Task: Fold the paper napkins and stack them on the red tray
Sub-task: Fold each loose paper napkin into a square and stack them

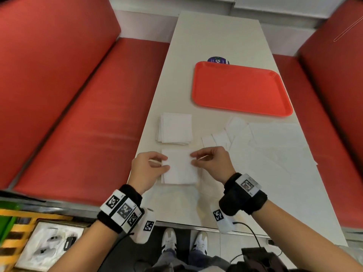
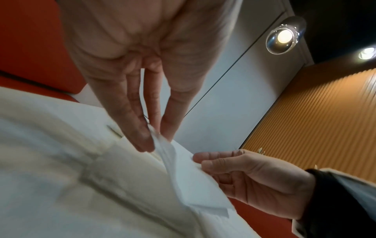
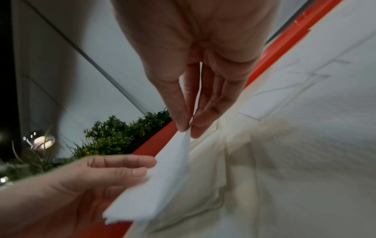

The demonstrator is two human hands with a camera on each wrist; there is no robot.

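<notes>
Head view: left hand (image 1: 149,167) and right hand (image 1: 211,160) each pinch opposite edges of a folded napkin (image 1: 179,169) above the worktop (image 1: 216,36), squaring it; red tray (image 1: 240,89) waits at one o'clock.

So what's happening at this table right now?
A person stands at the table folding paper napkins. The left hand and right hand each pinch an opposite edge of one folded napkin near the table's front edge. A small stack of folded napkins lies just beyond it, and unfolded napkins are spread to the right. The red tray has no napkins on it yet.
</notes>
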